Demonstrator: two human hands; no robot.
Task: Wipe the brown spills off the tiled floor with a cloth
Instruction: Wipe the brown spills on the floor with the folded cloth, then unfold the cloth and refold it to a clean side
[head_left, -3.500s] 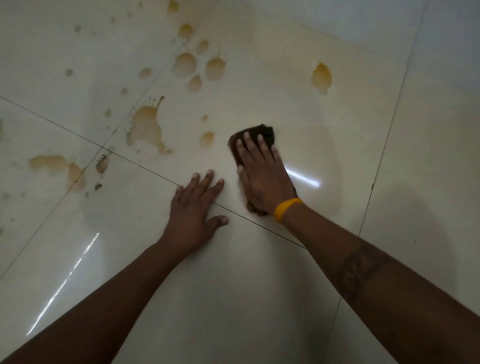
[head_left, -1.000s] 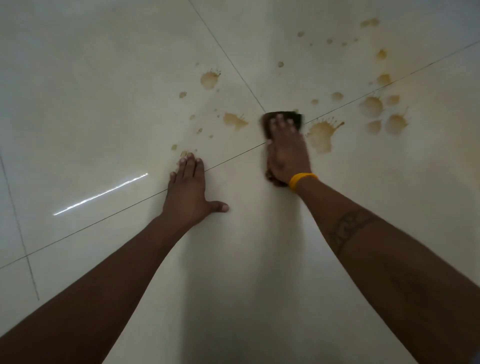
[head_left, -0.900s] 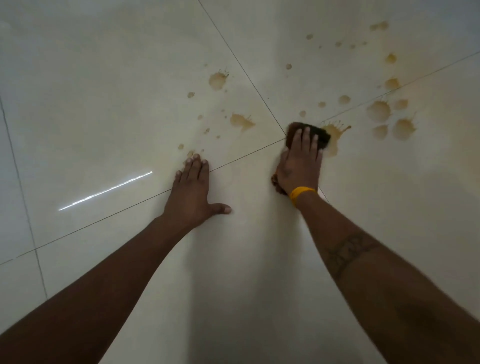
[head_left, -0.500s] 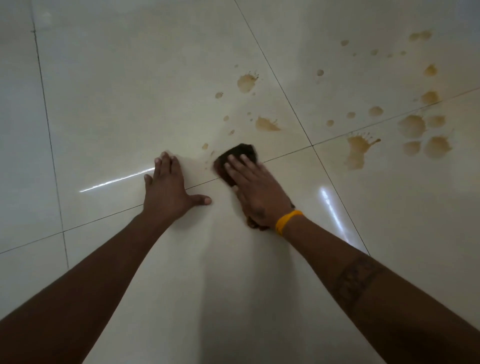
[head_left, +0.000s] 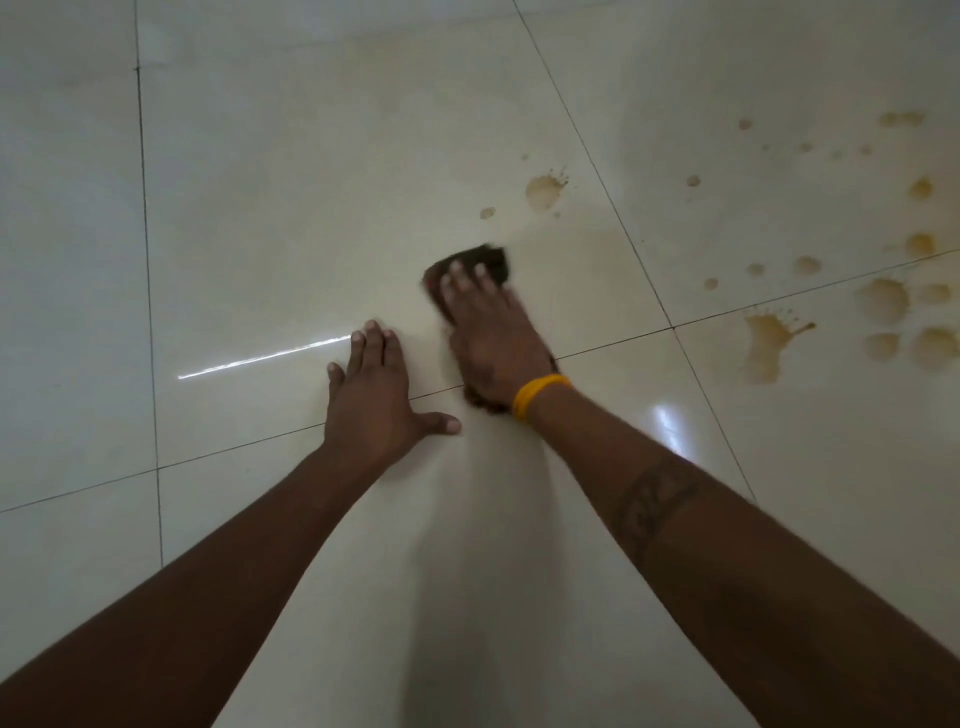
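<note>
The right hand (head_left: 488, 338) lies flat on a dark brown cloth (head_left: 483, 260), its fingers (head_left: 480, 273) straight and pressing down rather than curled round it, which looks like the way to spread weight over the whole pad while scrubbing. The cloth sits on the tiled floor (head_left: 260, 182) just beyond the grout line, its far end showing past the fingertips and a scrap showing near the yellow wristband (head_left: 537, 392). Its long axis seems to run along the hand, pointing away from the person and a little to the left (the blur makes its outline uncertain). The left hand (head_left: 376, 400) is planted palm-down just beside it, fingers straight, thumb spread, holding nothing, probably as a prop for the lean. Brown spills remain: a splat (head_left: 543, 192) just beyond the cloth, and a larger cluster (head_left: 883, 306) well off to the right.
</note>
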